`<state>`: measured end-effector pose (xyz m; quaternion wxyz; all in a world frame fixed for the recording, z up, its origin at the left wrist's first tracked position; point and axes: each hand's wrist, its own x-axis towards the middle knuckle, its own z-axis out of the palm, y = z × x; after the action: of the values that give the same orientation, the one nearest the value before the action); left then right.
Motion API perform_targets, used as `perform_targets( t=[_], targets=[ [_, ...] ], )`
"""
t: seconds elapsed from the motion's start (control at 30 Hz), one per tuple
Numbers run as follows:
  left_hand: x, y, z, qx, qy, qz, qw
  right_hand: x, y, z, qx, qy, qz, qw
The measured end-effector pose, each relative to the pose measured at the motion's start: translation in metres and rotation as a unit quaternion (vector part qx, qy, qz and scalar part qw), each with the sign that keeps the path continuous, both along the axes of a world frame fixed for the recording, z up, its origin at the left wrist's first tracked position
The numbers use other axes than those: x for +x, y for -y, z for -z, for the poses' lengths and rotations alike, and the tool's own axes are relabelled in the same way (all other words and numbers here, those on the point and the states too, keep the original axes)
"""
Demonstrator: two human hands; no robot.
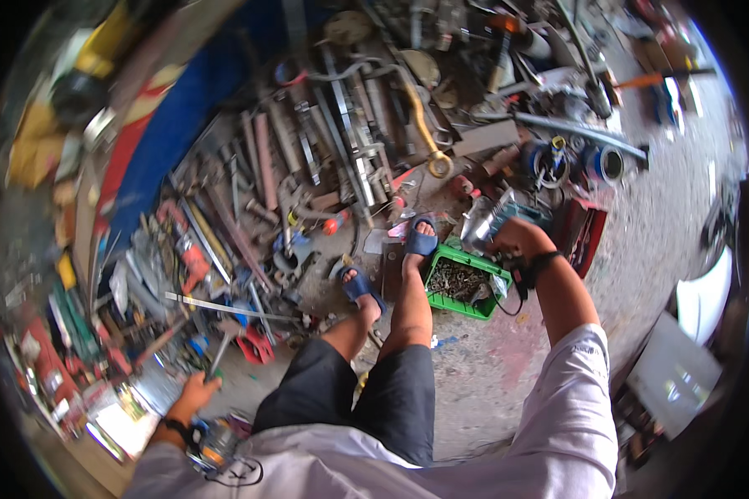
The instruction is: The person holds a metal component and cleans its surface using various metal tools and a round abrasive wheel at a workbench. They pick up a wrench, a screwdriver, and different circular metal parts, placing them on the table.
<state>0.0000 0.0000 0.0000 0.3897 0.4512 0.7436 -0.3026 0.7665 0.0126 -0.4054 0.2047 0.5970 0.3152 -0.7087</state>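
Concrete floor (pixel 641 241) under scattered metal scrap (pixel 324 141)

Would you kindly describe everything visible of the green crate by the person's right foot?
The green crate is a small, shallow rectangular plastic bin, open on top, sitting flat on the dirty concrete floor. It holds a heap of dark, rusty-looking small metal parts. The sandalled right foot stands at its left corner; the right hand is just above its far edge.

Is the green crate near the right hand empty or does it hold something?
Not empty: the green crate holds a heap of small dark metal pieces.
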Motion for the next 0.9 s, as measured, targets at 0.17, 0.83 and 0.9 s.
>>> perform_targets(
  t=[0.17, 0.83, 0.9],
  targets=[
    [0.002, 0.013, -0.058, -0.020, -0.047, -0.186, 0.981, -0.057, 0.020, -0.117, -0.235, 0.021, -0.010, 0.972],
    [-0.226, 0.009, 0.110, 0.124, 0.320, -0.400, 0.850, -0.432, 0.025, -0.382, -0.144, -0.066, 0.228, 0.961],
    [-0.228, -0.011, 0.129, 0.135, 0.329, -0.458, 0.815, -0.486, 0.015, -0.409, -0.217, -0.070, 0.364, 0.903]
  ],
)
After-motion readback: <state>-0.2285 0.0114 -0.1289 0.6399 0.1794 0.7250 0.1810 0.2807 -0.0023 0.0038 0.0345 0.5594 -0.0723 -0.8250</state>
